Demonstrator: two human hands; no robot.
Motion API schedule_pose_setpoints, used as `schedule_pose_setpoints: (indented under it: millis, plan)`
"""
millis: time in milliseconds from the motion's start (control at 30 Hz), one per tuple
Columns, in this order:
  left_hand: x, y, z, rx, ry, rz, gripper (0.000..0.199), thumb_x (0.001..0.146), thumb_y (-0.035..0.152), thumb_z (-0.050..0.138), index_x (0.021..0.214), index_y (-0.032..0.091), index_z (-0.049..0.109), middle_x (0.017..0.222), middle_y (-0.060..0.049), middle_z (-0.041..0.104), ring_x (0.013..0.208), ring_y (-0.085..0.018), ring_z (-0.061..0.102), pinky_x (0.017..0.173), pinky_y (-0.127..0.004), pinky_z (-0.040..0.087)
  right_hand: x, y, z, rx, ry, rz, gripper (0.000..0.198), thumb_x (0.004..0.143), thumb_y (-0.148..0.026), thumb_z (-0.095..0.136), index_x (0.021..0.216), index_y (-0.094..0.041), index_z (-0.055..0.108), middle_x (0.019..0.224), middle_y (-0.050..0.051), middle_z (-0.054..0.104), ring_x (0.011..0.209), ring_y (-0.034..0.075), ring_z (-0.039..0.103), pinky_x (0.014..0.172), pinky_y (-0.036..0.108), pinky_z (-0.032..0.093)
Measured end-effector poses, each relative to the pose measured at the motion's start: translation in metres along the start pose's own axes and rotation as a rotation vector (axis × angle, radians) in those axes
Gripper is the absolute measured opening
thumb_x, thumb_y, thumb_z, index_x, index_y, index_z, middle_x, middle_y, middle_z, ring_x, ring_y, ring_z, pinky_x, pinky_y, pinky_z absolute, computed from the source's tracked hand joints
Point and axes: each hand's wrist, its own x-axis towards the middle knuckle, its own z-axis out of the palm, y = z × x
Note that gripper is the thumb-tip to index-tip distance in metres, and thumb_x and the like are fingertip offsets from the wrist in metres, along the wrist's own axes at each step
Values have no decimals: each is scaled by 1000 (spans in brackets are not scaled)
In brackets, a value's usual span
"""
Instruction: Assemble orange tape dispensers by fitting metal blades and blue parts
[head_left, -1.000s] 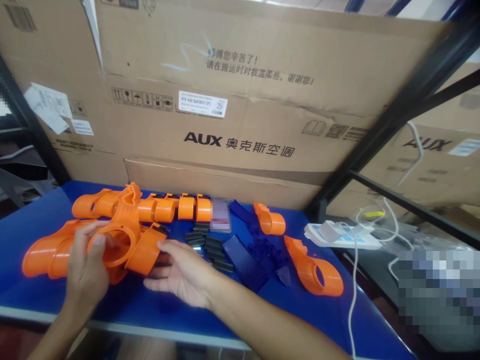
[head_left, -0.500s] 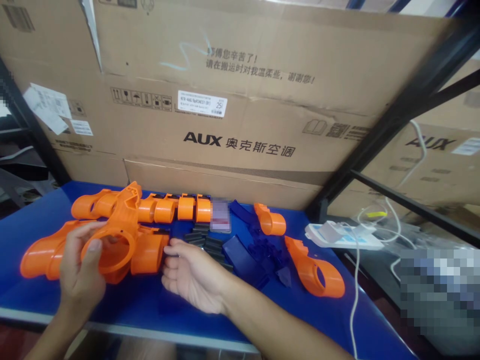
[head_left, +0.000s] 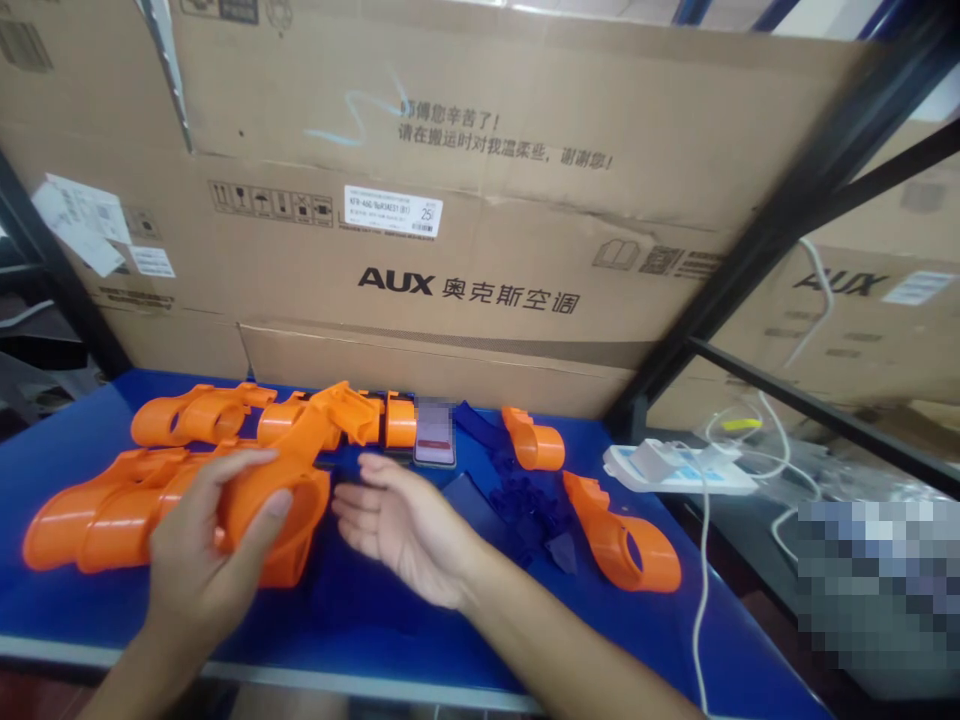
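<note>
My left hand (head_left: 217, 540) is closed around the ring of an orange plastic part (head_left: 281, 500), whose ridged arm points up and to the right, away from me. Just right of that part is my right hand (head_left: 409, 530), palm turned inward and fingers partly stretched, with no object visible in it. Several like orange parts (head_left: 112, 510) lie in a row at the left, partly behind my left hand. Another row of orange parts (head_left: 184, 415) runs behind them, partly covered by the held part.
Two orange parts (head_left: 637, 555) lie on the right of the blue tabletop (head_left: 420, 645). Dark blue pieces (head_left: 532, 515) are heaped in the middle, near a phone (head_left: 435, 435). A white power strip (head_left: 679, 468) with cables sits at the right edge. Large cardboard boxes (head_left: 465, 240) stand behind.
My left hand has moved right with the orange part, whose arm now leans further right. My right hand has come away from the orange part it was beside, its fingers more stretched.
</note>
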Motion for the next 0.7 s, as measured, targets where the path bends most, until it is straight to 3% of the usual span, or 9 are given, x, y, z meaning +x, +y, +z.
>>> schedule_pose_setpoints:
  millis: [100, 167, 233, 333, 433, 500, 567, 633, 700]
  plan:
    - [1, 23, 19, 23, -100, 119, 34, 84, 46, 70, 112, 28, 66, 114, -6, 74, 106, -34, 70, 98, -50, 52, -11, -24, -8, 16, 29, -170, 60, 82, -40, 75, 132, -28, 43, 119, 10, 70, 106, 25, 71, 90, 43, 56]
    - [1, 41, 34, 14, -173, 208, 34, 84, 43, 72, 115, 31, 66, 114, -6, 74, 105, -33, 70, 97, -50, 52, -15, -39, -17, -95, 73, -327, 61, 85, -47, 72, 136, -31, 43, 121, 8, 70, 93, 24, 74, 81, 43, 59]
    - [2, 59, 50, -39, -264, 274, 35, 85, 41, 71, 118, 32, 65, 113, -7, 74, 103, -32, 69, 96, -50, 52, -13, -51, -30, -289, 173, -462, 58, 84, -45, 74, 134, -30, 50, 114, 5, 71, 73, 19, 72, 68, 36, 59]
    - [10, 80, 74, -200, -420, 284, 45, 86, 43, 71, 128, 32, 61, 118, -9, 71, 107, -32, 66, 95, -51, 50, -6, -64, -55, -446, 305, -604, 43, 86, -47, 71, 120, -25, 61, 88, 1, 71, 60, 15, 66, 57, 30, 55]
    - [21, 93, 101, -480, -568, 129, 48, 94, 48, 62, 138, 32, 54, 111, -9, 67, 97, -28, 64, 88, -47, 51, 0, -72, -81, -490, 359, -662, 34, 86, -51, 68, 103, -22, 66, 67, -2, 64, 53, 15, 60, 51, 28, 50]
    - [26, 98, 120, -683, -583, -47, 41, 99, 50, 51, 135, 30, 56, 107, -9, 64, 93, -24, 63, 86, -43, 51, 1, -77, -94, -517, 422, -699, 34, 85, -52, 67, 99, -22, 68, 65, -2, 63, 48, 13, 53, 46, 26, 43]
    - [27, 99, 139, -808, -570, -193, 40, 99, 52, 53, 131, 28, 58, 111, -10, 63, 99, -24, 63, 91, -42, 50, 1, -80, -103, -545, 502, -721, 34, 85, -54, 67, 99, -23, 70, 64, -3, 62, 45, 11, 46, 45, 26, 37]
    - [23, 98, 153, -884, -615, -310, 43, 96, 53, 59, 130, 28, 60, 115, -10, 63, 106, -25, 62, 95, -43, 48, 1, -82, -108, -570, 551, -717, 36, 85, -55, 66, 102, -23, 71, 65, -3, 61, 48, 12, 46, 48, 27, 38]
    - [19, 97, 161, -945, -692, -410, 44, 93, 54, 62, 129, 28, 63, 123, -11, 64, 115, -28, 61, 98, -45, 46, 1, -83, -111, -602, 557, -719, 38, 86, -56, 64, 102, -24, 72, 71, -1, 65, 59, 16, 55, 57, 29, 45]
